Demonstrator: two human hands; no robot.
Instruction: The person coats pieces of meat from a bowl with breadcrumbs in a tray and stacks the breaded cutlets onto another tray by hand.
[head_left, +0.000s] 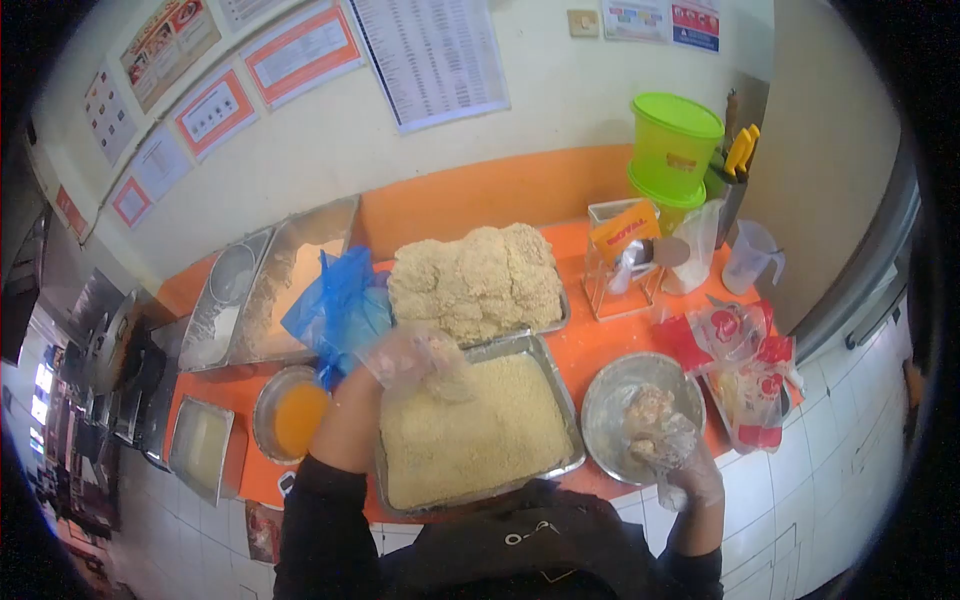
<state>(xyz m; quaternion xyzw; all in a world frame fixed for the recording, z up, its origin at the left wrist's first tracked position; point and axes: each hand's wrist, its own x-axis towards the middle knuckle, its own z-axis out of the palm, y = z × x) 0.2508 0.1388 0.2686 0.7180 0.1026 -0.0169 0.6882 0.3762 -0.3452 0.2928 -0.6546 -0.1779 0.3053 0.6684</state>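
My left hand (420,367), in a clear plastic glove with crumbs on it, is over the back left of a metal tray (572,440) of pale breadcrumbs (475,430). Its fingers reach out toward the right, and I see nothing held in them. My right hand (690,475), also gloved, is at the front right of a round metal bowl (603,415). Its fingers are closed on a lumpy, battered piece of food (645,445); another lump (652,403) shows just behind it. Behind the crumb tray stands a tray piled with crumb-coated pieces (475,280).
To the left are a bowl of orange liquid (298,420), a pale-filled metal container (203,445), metal flour trays (295,290) and a blue plastic bag (345,315). Red-and-white packets (735,350), a wire rack (612,280), a clear jug (748,258) and green tubs (675,145) stand right.
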